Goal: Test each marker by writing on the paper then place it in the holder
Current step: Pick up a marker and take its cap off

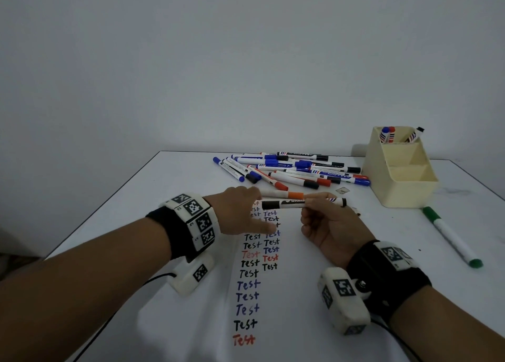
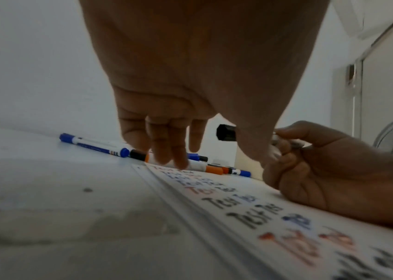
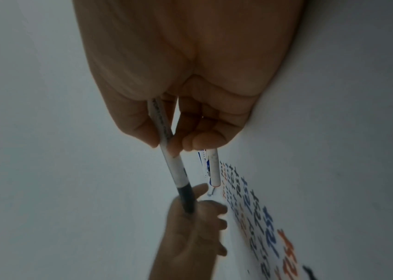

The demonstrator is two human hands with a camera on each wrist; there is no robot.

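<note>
While the right hand (image 1: pixel 332 226) pinches a black marker (image 1: pixel 302 203), left hand (image 1: pixel 240 211) relaxed, loose markers (image 1: pixel 289 170) crowd the holder (image 1: pixel 404 187).

"Test" in black, blue and red, two columns down the paper (image 1: pixel 247 296); marker print unreadable.

Paper (image 1: pixel 276 301) lies front and centre on the table (image 1: pixel 114 225), marker pile (image 1: pixel 295 170) behind it, holder (image 1: pixel 401 181) right of the pile with markers in its rear compartment, loose marker (image 1: pixel 451 236) before the holder.
</note>
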